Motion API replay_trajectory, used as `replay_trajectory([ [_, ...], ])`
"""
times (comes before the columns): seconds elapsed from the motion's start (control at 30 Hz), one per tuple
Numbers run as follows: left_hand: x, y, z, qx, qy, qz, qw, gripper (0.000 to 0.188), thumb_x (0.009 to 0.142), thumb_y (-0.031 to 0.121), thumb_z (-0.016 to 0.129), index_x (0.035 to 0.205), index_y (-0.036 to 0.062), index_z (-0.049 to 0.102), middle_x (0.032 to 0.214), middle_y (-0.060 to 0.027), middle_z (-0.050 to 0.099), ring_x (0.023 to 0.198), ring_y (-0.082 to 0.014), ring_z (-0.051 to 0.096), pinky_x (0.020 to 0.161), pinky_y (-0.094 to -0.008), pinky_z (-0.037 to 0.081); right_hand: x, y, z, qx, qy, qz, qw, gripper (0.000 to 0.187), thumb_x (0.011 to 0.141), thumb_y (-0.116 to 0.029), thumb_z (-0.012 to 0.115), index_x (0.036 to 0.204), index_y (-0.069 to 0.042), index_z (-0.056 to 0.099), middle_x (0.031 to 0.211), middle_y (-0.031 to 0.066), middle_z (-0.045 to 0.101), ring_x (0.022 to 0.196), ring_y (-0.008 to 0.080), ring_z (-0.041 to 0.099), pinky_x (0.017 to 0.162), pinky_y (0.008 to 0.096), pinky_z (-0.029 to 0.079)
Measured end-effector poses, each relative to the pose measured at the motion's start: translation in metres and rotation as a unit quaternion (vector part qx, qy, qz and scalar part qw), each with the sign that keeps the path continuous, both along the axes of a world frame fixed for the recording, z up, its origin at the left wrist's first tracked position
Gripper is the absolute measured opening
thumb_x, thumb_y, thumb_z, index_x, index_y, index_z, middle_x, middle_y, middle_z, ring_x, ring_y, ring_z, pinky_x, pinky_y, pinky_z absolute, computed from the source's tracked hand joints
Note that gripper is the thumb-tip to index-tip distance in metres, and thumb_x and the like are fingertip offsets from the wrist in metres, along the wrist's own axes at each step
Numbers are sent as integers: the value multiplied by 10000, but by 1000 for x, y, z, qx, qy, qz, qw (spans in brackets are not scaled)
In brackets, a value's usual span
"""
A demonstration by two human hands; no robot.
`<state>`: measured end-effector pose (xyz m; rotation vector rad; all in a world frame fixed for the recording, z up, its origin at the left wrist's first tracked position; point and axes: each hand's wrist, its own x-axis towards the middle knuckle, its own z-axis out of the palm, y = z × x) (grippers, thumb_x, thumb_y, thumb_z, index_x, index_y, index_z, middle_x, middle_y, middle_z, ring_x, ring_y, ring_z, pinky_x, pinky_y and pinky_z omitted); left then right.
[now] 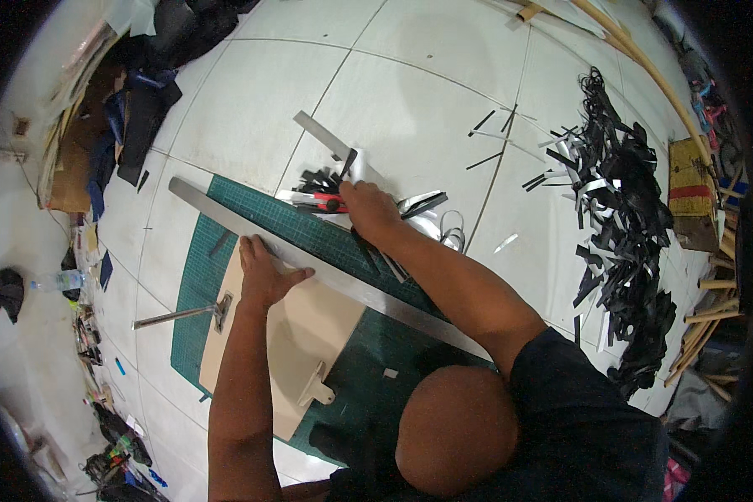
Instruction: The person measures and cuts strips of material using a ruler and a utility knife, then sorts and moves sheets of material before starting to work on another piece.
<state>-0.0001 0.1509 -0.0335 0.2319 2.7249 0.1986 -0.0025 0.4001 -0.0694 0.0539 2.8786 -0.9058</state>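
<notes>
My left hand (268,274) lies spread over a long metal ruler (289,261), fingertips on it and thumb stretched along its edge. Under that hand is a flat beige board (314,322) on a green cutting mat (226,197). A T-shaped metal tool (180,316) rests across the board's left edge, and a beige clip-like piece (316,389) sits near its lower edge. Beyond the mat, my right hand (370,209) is closed at the end of a red utility knife (328,203); its fingertips are partly hidden. Black strips (318,179) lie beside the knife.
Scissors (453,230) lie right of my right hand. A short metal strip (320,134) is beyond it. A long heap of black and silver scraps (615,217) covers the floor at right, near a yellow box (692,192). Dark cloth (146,125) lies far left.
</notes>
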Motion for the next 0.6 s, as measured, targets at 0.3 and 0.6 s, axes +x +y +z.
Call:
replay_trajectory([
  [0.3, 99, -96, 119, 85, -21, -187, 978, 438, 839, 283, 739, 1185, 34, 641, 1016, -164, 684, 941, -328, 669, 844, -419, 540, 145, 209, 30, -123, -16, -214, 969, 533, 676, -19, 714, 1195, -79, 608, 1024, 163, 704, 952, 348, 679, 834, 414, 555],
  [0.6, 214, -275, 116, 26, 5, 97, 995, 356, 828, 172, 739, 1114, -26, 664, 800, -162, 661, 695, -252, 649, 639, -364, 535, 285, 409, 107, 376, 85, -437, 813, 671, 728, -526, 812, 1020, 28, 572, 1008, 238, 603, 1003, 425, 600, 831, 526, 486],
])
